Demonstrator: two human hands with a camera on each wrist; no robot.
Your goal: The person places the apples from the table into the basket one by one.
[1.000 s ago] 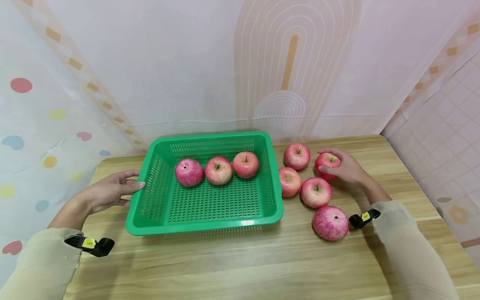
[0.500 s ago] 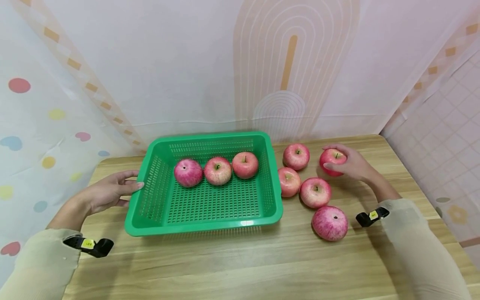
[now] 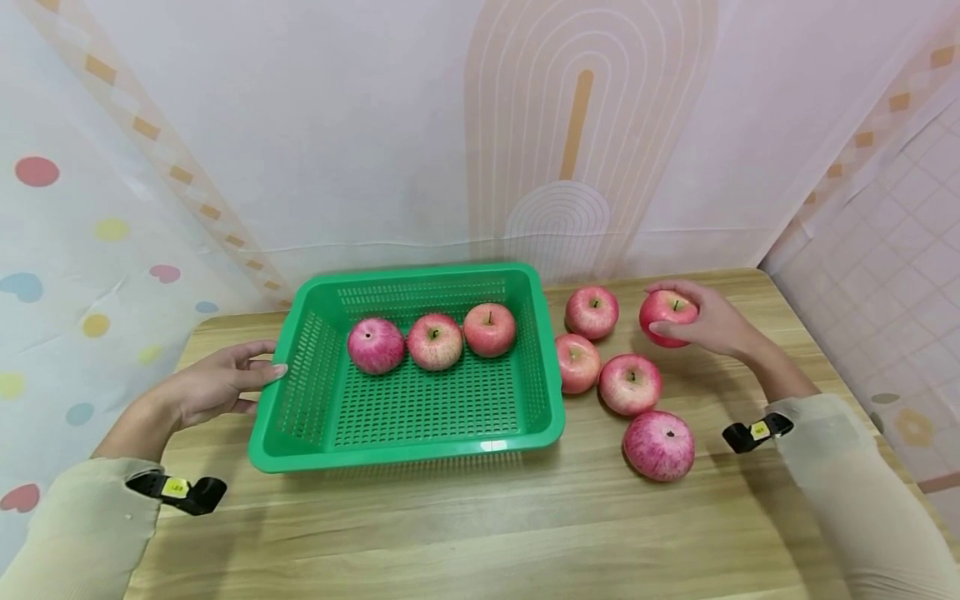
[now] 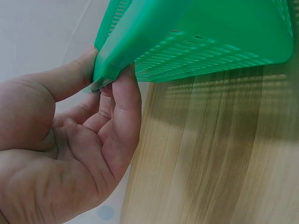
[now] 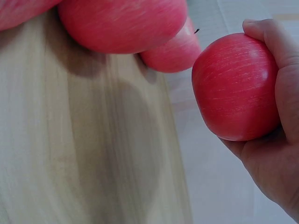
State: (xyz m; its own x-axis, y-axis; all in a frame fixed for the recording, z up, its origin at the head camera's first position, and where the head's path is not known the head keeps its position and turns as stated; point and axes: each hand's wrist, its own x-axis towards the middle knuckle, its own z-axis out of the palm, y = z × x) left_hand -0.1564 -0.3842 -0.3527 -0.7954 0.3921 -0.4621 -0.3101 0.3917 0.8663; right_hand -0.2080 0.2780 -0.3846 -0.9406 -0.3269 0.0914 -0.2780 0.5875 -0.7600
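My left hand pinches the left rim of a green perforated plastic basket, thumb above and fingers curled beneath. In the left wrist view the basket's left side looks raised and tilted over the table. Three apples lie in a row inside: a purplish one, a pale striped one and a red one. At the right, my right hand grips a red apple from its right side. The right wrist view shows this apple held off the table.
Right of the basket sit several loose apples: one at the back, one against the basket's side, a striped one and a purplish one. A patterned cloth hangs behind the wooden table.
My right hand has lifted the red apple and shifted it slightly right and back, away from the other apples. The left hand and basket have stayed in place.
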